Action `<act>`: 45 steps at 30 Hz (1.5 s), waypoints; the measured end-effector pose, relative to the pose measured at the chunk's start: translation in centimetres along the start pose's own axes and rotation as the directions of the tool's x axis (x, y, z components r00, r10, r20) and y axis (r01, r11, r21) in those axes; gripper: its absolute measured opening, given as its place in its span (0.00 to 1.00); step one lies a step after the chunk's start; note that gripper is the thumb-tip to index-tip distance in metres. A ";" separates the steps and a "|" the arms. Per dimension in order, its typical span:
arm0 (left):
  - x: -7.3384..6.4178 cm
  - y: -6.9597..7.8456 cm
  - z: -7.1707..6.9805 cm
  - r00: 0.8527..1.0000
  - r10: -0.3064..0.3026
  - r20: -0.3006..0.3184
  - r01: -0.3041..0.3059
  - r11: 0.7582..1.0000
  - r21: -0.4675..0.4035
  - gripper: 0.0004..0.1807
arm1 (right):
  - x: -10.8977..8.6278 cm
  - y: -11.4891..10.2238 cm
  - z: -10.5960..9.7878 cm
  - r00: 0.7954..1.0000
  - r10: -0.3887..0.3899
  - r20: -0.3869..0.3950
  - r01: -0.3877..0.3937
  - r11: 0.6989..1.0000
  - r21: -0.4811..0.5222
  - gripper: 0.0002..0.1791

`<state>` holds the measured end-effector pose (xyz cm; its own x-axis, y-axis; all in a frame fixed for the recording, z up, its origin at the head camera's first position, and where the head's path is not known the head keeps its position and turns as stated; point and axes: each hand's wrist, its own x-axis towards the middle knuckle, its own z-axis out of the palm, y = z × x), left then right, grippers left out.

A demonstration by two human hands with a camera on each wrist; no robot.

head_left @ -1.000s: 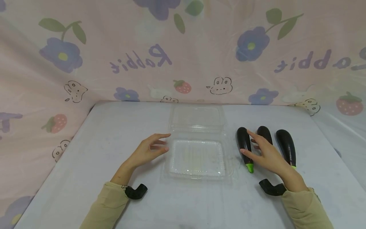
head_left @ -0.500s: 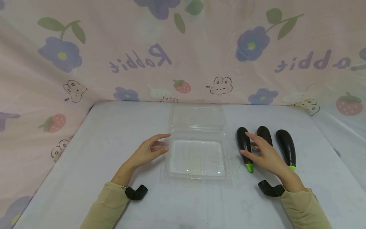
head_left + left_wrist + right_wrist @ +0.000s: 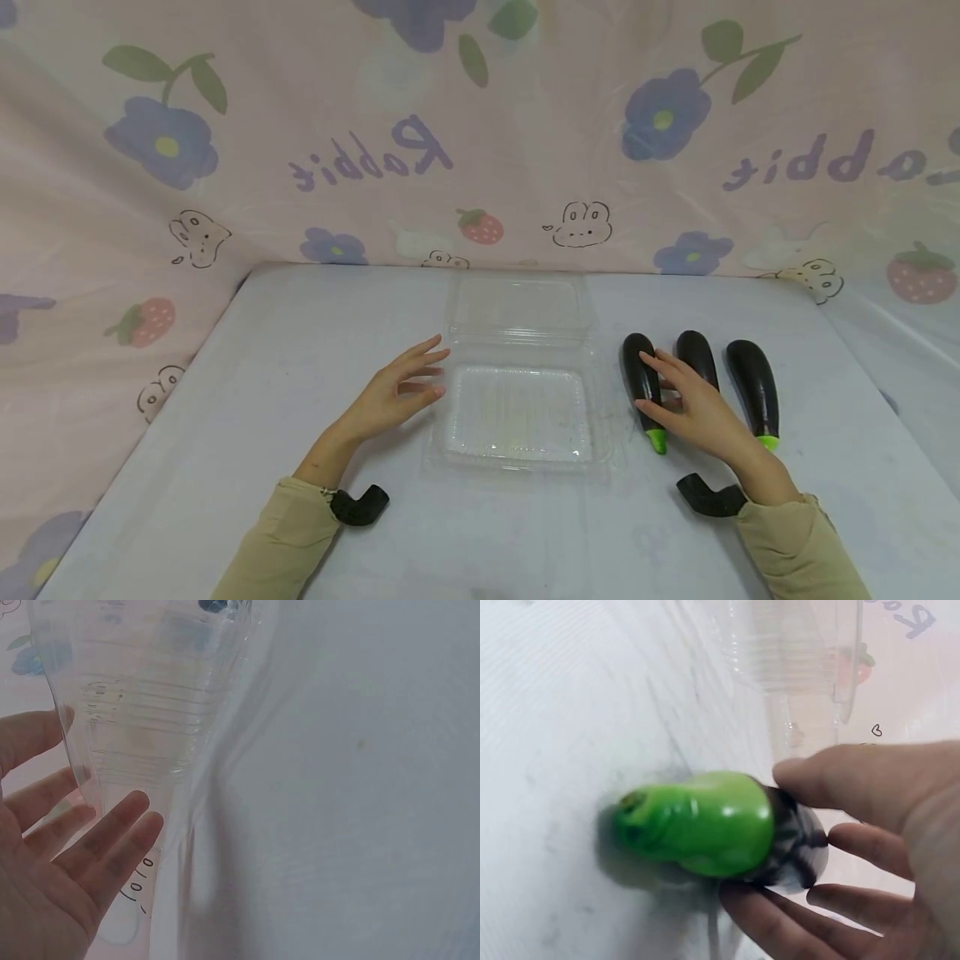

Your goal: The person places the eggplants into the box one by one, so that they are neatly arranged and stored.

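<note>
Reaching in from its lower right, your right hand (image 3: 697, 412) curls round the leftmost eggplant (image 3: 639, 379), thumb on its left side and fingers on its right; how firmly you grip it, you cannot tell from these views. The eggplant lies on the white table (image 3: 300, 333), its long axis running away from you and leaning slightly left at the far end, the green stem (image 3: 712, 817) toward you. You hold it across that axis. The clear container (image 3: 513, 408) lies just to its left, between your two hands, its lid (image 3: 521, 304) folded back on the far side. The relation that matters, as you judge it, is this one: the base is longer from side to side, so the eggplant points nearly crosswise to it. Your right hand is plainly the nearer to the eggplant. Your left hand (image 3: 382, 400), fingers extended and holding nothing, is at the container's left edge; whether the fingertips touch the plastic is unclear. Right of the eggplant lie the middle eggplant (image 3: 695, 354), partly behind your hand, and the rightmost eggplant (image 3: 752, 383).
</note>
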<state>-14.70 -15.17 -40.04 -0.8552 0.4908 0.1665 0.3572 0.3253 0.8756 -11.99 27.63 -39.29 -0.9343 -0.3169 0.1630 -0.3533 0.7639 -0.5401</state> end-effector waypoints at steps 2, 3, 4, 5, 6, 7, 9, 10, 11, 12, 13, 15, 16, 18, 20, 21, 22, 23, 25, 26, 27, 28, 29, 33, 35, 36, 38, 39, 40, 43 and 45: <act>0.0 0.0 0.0 1.000 0.000 0.000 0.000 1.000 0.000 0.29 | 0.0 0.0 0.1 1.000 -0.005 -0.002 0.005 1.000 0.002 0.37; 0.0 0.0 0.0 1.000 -0.001 0.000 0.001 1.000 -0.001 0.29 | 0.0 0.0 0.1 1.000 0.000 0.001 0.000 1.000 0.003 0.37; 0.0 0.1 0.0 1.000 -0.003 0.001 0.003 1.000 -0.003 0.29 | 0.0 0.1 0.1 1.000 0.005 0.005 -0.005 1.000 0.006 0.37; 0.0 0.0 0.0 1.000 -0.005 0.002 0.005 1.000 -0.003 0.29 | 0.0 0.1 0.0 1.000 0.010 0.009 -0.010 1.000 0.007 0.37; 0.0 0.0 0.0 1.000 -0.007 0.002 0.007 1.000 -0.005 0.29 | 0.1 0.1 0.0 1.000 0.012 0.012 -0.012 1.000 0.009 0.37; -0.1 0.0 0.0 1.000 -0.010 0.002 0.010 1.000 -0.009 0.29 | 0.1 0.0 0.0 1.000 0.014 0.015 -0.014 1.000 0.011 0.37; -0.1 -0.1 0.0 1.000 -0.015 0.003 0.015 1.000 -0.017 0.29 | 0.1 0.0 0.0 1.000 0.018 0.020 -0.018 1.000 0.011 0.37; -0.1 -0.1 0.0 1.000 -0.019 0.004 0.019 1.000 -0.020 0.29 | 0.1 0.0 0.0 1.000 0.018 0.022 -0.018 1.000 0.011 0.36; -0.1 -0.1 0.0 1.000 -0.021 0.004 0.021 1.000 -0.022 0.29 | 0.1 0.0 0.0 1.000 0.015 0.021 -0.015 1.000 0.008 0.36; -0.1 -0.2 0.0 1.000 -0.024 0.005 0.024 0.999 -0.027 0.29 | 0.2 -0.1 0.0 1.000 0.013 0.020 -0.013 1.000 0.005 0.36; -0.1 -0.2 0.0 1.000 -0.027 0.007 0.027 0.999 -0.030 0.29 | 0.2 -0.1 0.0 1.000 0.010 0.021 -0.010 1.000 0.000 0.36; -0.2 -0.2 0.0 0.999 -0.035 0.012 0.036 0.999 -0.041 0.29 | 0.2 -0.1 0.0 1.000 0.007 0.020 -0.006 1.000 -0.011 0.35; -0.2 -0.1 0.0 0.999 -0.039 0.014 0.040 0.998 -0.048 0.30 | 0.2 -0.2 0.0 1.000 0.006 0.019 -0.005 1.000 -0.018 0.35; -0.2 -0.1 0.0 0.999 -0.046 0.018 0.047 0.997 -0.064 0.30 | 0.2 -0.2 -0.1 1.000 0.007 0.019 -0.006 1.000 -0.027 0.35; -0.2 -0.1 0.0 0.998 -0.053 0.021 0.055 0.996 -0.075 0.30 | 0.3 -0.2 -0.1 1.000 0.008 0.019 -0.007 0.999 -0.035 0.35; -0.2 -0.1 0.0 0.998 -0.053 0.022 0.054 0.995 -0.080 0.30 | 0.3 -0.2 -0.1 1.000 0.009 0.019 -0.008 0.999 -0.038 0.35; -0.2 -0.1 0.0 0.998 -0.053 0.022 0.055 0.995 -0.081 0.30 | 0.3 -0.2 -0.1 1.000 0.010 0.017 -0.009 0.999 -0.042 0.34; -0.2 -0.1 0.0 0.998 -0.053 0.022 0.055 0.995 -0.082 0.30 | 0.3 -0.2 -0.1 1.000 0.012 0.016 -0.012 0.999 -0.047 0.34; -0.2 -0.1 0.0 0.998 -0.054 0.022 0.056 0.995 -0.082 0.30 | 0.3 -0.2 -0.1 1.000 0.011 0.012 -0.011 0.998 -0.060 0.34; -0.2 -0.1 0.1 0.998 -0.053 0.023 0.055 0.995 -0.082 0.30 | 0.3 -0.2 -0.1 1.000 0.010 0.008 -0.009 0.998 -0.067 0.34; -0.2 -0.1 0.1 0.998 -0.054 0.023 0.056 0.995 -0.080 0.30 | 0.3 -0.2 -0.1 1.000 0.008 0.006 -0.007 0.997 -0.072 0.33; -0.1 -0.1 0.1 0.998 -0.056 0.023 0.057 0.995 -0.079 0.30 | 0.3 -0.2 -0.1 1.000 0.004 0.003 -0.004 0.997 -0.076 0.33; -0.1 -0.1 0.1 0.998 -0.058 0.024 0.060 0.995 -0.077 0.30 | 0.3 -0.1 -0.1 1.000 0.002 0.003 -0.002 0.997 -0.080 0.33; -0.1 -0.1 0.1 0.998 -0.061 0.023 0.063 0.995 -0.074 0.30 | 0.3 -0.1 -0.2 1.000 -0.011 -0.021 0.009 0.995 -0.095 0.33; 0.0 0.0 0.1 0.998 -0.060 0.024 0.062 0.995 -0.074 0.30 | 0.3 -0.1 -0.3 0.999 -0.023 -0.040 0.019 0.995 -0.097 0.33; 0.0 0.0 0.1 0.998 -0.059 0.023 0.060 0.995 -0.077 0.30 | 0.3 -0.1 -0.3 0.998 -0.028 -0.048 0.024 0.995 -0.093 0.33; 0.0 0.0 0.0 0.998 -0.059 0.024 0.061 0.995 -0.081 0.30 | 0.4 -0.2 -0.5 0.998 -0.037 -0.058 0.032 0.996 -0.081 0.33; 0.0 0.0 0.0 0.998 -0.058 0.024 0.060 0.995 -0.084 0.30 | 0.5 -0.2 -0.7 0.998 -0.039 -0.059 0.035 0.997 -0.069 0.33; 0.0 0.0 0.0 0.998 -0.060 0.023 0.062 0.995 -0.084 0.30 | 0.5 -0.3 -0.8 0.998 -0.039 -0.056 0.036 0.998 -0.055 0.33; 0.0 -0.1 0.0 0.998 -0.059 0.023 0.061 0.995 -0.084 0.30 | 0.7 -0.5 -1.3 0.998 -0.040 -0.049 0.038 0.999 -0.029 0.33; 0.1 -0.1 0.0 0.998 -0.057 0.025 0.059 0.995 -0.083 0.30 | 0.8 -0.6 -1.6 0.998 -0.045 -0.053 0.044 0.999 -0.022 0.33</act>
<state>-14.79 -15.16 -40.17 -0.8643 0.4919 0.1052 0.2740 0.2851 0.9185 -12.59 27.79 -37.51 -0.9186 -0.3211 0.2305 -0.3952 0.7616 -0.5137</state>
